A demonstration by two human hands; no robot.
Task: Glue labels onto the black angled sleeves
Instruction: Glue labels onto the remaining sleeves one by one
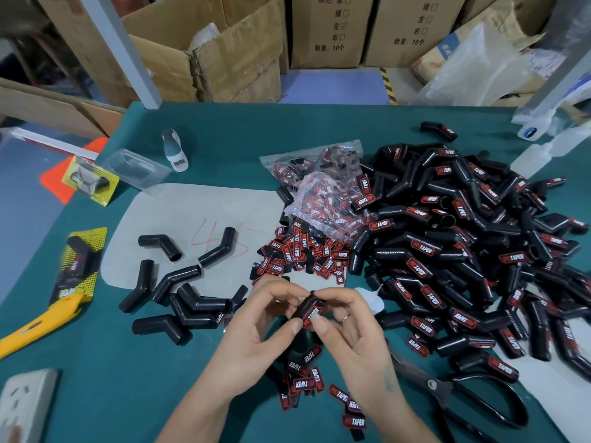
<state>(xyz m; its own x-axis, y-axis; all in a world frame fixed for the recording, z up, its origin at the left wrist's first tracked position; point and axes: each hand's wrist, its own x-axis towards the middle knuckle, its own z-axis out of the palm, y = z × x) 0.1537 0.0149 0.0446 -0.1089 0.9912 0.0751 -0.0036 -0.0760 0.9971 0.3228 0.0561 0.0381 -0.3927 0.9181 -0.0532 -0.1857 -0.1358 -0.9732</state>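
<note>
1. A black angled sleeve (307,310) was held above the green table (128,372) between both hands, the left hand (265,327) pinching one side.
2. The right hand (345,321) was pressed on its red label (311,315).
3. Loose labels (303,254) were spread just beyond.
4. Finished sleeves (463,238) were heaped at right; cardboard boxes (224,49) were stacked farthest back.

Scissors (460,398), yellow knife (38,324), perhaps socket (25,404)

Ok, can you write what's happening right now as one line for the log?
step: pressing label onto sleeve | left hand: holds black angled sleeve | right hand: pinches label | labelled pile: right | unlabelled sleeves: left
</note>
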